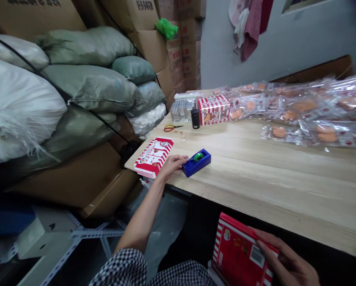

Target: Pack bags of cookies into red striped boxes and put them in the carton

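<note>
While the right hand [288, 258] grips a box [239, 250], the left hand [173, 164] pinches at the tape dispenser [197, 165].

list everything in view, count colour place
Table: one, pale wood, centre
Red box: one, red, lower right
Tape dispenser: one, blue, table edge
Tape roll: one, green, in dispenser
Flat cartons: count unclear, red-and-white, table corner
Scissors: one, red-and-yellow, beyond cartons
Loops: some, tan, by scissors
Striped box: one, red-and-white, table back
Jar: one, black, by striped box
Clear packs: several, colourless, beside jar
Packets: many, clear and orange, table right
Sacks: several, white and green, left
Cardboard boxes: many, brown, around sacks
Plastic bag: one, green, by boxes
Cloths: several, mostly pink, top
Left hand: one, bare, at dispenser
Right hand: one, bare, holding red box
</note>
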### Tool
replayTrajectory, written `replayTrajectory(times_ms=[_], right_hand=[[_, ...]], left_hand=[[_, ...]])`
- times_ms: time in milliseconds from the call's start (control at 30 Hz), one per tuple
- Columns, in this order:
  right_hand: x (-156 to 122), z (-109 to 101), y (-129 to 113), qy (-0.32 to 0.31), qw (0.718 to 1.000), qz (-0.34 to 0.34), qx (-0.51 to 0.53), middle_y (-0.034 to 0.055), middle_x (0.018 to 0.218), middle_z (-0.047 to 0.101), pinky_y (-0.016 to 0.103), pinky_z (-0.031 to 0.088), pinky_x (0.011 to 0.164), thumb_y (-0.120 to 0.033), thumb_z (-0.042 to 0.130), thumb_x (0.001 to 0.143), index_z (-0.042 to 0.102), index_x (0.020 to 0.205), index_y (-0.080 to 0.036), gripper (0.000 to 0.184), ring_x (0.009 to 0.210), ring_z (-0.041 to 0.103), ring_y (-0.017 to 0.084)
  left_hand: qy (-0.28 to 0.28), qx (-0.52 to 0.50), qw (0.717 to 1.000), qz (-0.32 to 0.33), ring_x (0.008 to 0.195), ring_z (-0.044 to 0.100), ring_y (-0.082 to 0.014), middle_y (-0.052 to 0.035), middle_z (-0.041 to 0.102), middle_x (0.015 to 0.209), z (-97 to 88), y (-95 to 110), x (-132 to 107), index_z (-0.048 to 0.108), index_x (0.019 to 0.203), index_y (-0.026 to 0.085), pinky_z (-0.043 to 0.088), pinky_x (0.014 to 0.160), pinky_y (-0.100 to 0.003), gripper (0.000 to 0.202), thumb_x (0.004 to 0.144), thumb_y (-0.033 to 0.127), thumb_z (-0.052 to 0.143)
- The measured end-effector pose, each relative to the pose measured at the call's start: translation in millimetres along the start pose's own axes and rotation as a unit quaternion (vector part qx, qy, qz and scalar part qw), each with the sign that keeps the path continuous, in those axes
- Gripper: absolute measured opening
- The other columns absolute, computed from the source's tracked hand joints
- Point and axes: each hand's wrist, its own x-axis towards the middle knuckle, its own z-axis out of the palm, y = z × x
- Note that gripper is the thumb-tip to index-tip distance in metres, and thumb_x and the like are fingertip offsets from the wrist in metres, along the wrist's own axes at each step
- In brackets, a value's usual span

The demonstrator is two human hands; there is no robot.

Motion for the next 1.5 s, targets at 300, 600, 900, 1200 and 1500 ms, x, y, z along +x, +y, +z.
replayTrajectory(times_ms=[300, 600, 900, 1200, 1500], right_hand=[[-4, -2, -3, 0.048, 0.998, 0.037, 0.009, 0.0078, 0.097, 0.079, 0.023, 0.063, 0.062, -0.043, 0.081, 0.069, 0.081, 0.092, -0.022, 0.031, 0.078, 0.076, 0.026], [-9, 1, -26, 0.176, 0.984, -0.005, 0.022, 0.0060, 0.097, 0.078, 0.027, 0.062, 0.065, -0.034, 0.078, 0.078, 0.077, 0.103, -0.022, 0.027, 0.072, 0.072, 0.019], [-15, 35, -55, 0.133, 0.957, -0.236, -0.104, 0.0066, 0.128, 0.067, 0.047, 0.057, 0.096, -0.007, 0.061, 0.089, 0.070, 0.120, -0.030, 0.040, 0.113, 0.067, 0.027], [-31, 44, -34, 0.078, 0.937, -0.284, -0.187, 0.0064, 0.145, 0.056, 0.048, 0.057, 0.101, -0.001, 0.057, 0.090, 0.058, 0.137, -0.030, 0.056, 0.126, 0.060, 0.028], [-31, 53, -39, 0.058, 0.935, -0.305, -0.169, 0.0050, 0.146, 0.054, 0.052, 0.055, 0.102, 0.001, 0.053, 0.091, 0.053, 0.141, -0.032, 0.059, 0.128, 0.058, 0.028]], left_hand=[[0.032, -0.049, 0.997, 0.041, 0.113, 0.064, -0.0279, -0.0186, 0.066, 0.126, -5.6, -32, -22, 0.066, 0.076, 0.012, 0.046, 0.099, -0.040, 0.035, 0.070, 0.045, 0.077], [0.154, 0.052, 0.983, 0.090, 0.090, 0.063, -0.0206, -0.0084, 0.071, 0.096, 13.4, -25, -45, 0.067, 0.073, 0.015, 0.046, 0.088, -0.033, 0.021, 0.073, 0.035, 0.074], [-0.117, -0.144, 0.982, -0.035, 0.064, 0.061, -0.0134, -0.0034, 0.068, 0.071, 144.7, 45, -160, 0.068, 0.077, 0.016, 0.049, 0.066, -0.025, 0.024, 0.086, 0.039, 0.069], [-0.113, -0.206, 0.964, -0.123, 0.056, 0.059, -0.0103, -0.0028, 0.067, 0.064, 154.2, 28, -166, 0.068, 0.073, 0.013, 0.050, 0.060, -0.022, 0.027, 0.080, 0.038, 0.075], [-0.091, -0.183, 0.967, -0.151, 0.061, 0.068, -0.0146, -0.0076, 0.073, 0.071, 149.4, 11, -173, 0.068, 0.077, 0.012, 0.054, 0.063, -0.024, 0.033, 0.078, 0.045, 0.076]])
